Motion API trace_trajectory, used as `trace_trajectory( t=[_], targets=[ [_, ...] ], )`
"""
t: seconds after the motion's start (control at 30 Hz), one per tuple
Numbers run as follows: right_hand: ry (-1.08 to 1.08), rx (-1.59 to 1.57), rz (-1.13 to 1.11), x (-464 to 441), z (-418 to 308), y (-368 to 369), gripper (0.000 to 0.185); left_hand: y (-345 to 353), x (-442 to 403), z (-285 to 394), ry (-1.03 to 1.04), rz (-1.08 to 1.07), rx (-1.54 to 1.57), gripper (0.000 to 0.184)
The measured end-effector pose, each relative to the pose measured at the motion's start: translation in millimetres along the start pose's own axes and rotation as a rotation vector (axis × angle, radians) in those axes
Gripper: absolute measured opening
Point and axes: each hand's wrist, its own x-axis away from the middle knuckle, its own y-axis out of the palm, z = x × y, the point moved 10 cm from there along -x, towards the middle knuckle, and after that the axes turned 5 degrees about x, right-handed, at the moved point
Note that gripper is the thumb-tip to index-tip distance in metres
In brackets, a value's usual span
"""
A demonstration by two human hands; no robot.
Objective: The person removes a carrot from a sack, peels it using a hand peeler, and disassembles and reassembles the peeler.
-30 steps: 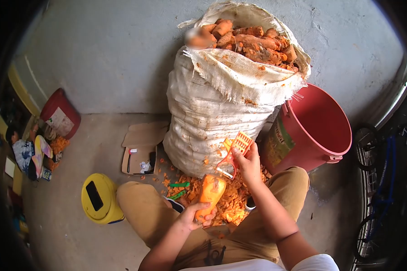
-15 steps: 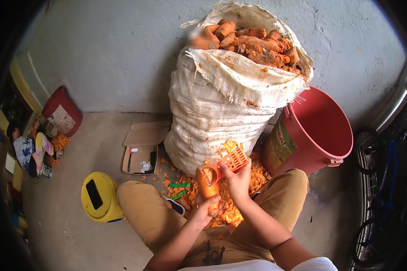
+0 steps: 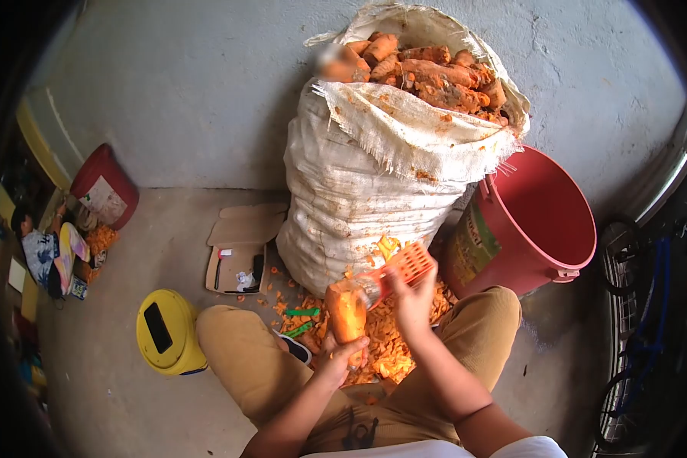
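My left hand (image 3: 342,359) is closed around the lower end of a thick, partly peeled carrot (image 3: 346,314), which points upward between my knees. An orange peeler (image 3: 411,263) with a perforated handle is gripped in my right hand (image 3: 414,299). Its blade end, slightly blurred, is beside the upper part of the carrot; I cannot tell whether it touches. Below both hands lies a heap of orange peelings (image 3: 393,353) on the floor. Two green-handled tools (image 3: 304,312) rest at its left edge.
Ahead stands a white woven sack (image 3: 359,183) filled with unpeeled carrots (image 3: 443,76). To its right is a red bucket (image 3: 542,206). On the left are an open cardboard box (image 3: 237,252), a yellow tub (image 3: 187,351) with a phone (image 3: 159,328) on top, and another person (image 3: 42,252).
My right hand and the peeler have moved slightly up and to the right. The carrot has shifted a little left and turned, showing a brighter peeled side.
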Motion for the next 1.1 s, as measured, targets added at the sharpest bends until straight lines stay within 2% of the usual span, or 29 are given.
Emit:
trace_trajectory(
  t=[0.03, 0.1, 0.27, 0.47, 0.53, 0.57, 0.63, 0.67, 0.7, 0.77, 0.83, 0.97, 1.1],
  targets=[
    [-0.032, 0.081, -0.039, 9, 3, 8, 0.038, 0, 1, 1, 0.021, 0.024, -0.038, 0.028],
    [-0.022, 0.031, -0.021, 16, 19, 12, 0.034, 0, 1, -4, 0.015, 0.048, -0.014, 0.029],
    [0.132, 0.011, -0.022, 4, 62, 1, 0.025, -6, 2, -21, -0.061, 0.025, 0.034, 0.027],
    [0.452, -0.153, -0.032, 8, 97, 2, 0.024, -10, 1, -38, -0.121, 0.053, 0.140, 0.022],
    [0.396, -0.135, 0.012, 3, 120, -10, 0.028, -12, 0, -40, -0.121, 0.070, 0.149, 0.024],
    [0.369, -0.126, 0.033, -3, 136, -17, 0.030, -14, 0, -30, -0.031, 0.092, 0.103, 0.026],
    [0.330, 0.038, 0.324, -19, 160, -78, 0.026, -12, 6, 0, 0.144, 0.133, 0.005, 0.029],
    [0.497, -0.042, 0.088, -32, 190, -86, 0.023, -7, 4, 18, 0.166, 0.079, 0.027, 0.040],
    [0.433, -0.065, 0.224, -34, 164, -92, 0.022, -11, 0, 29, 0.190, 0.059, 0.020, 0.041],
    [0.355, -0.005, 0.229, -33, 120, -73, 0.024, -9, -2, 45, 0.173, 0.028, -0.007, 0.038],
    [0.222, -0.079, 0.211, -35, 98, -52, 0.024, -5, -3, 42, 0.108, -0.011, 0.052, 0.035],
    [0.268, -0.199, -0.006, -17, 49, -8, 0.025, 3, 7, 28, -0.031, -0.045, 0.145, 0.029],
    [0.237, -0.246, -0.004, -3, 14, 12, 0.025, 8, 16, 13, -0.078, -0.158, 0.039, 0.033]
  ],
)
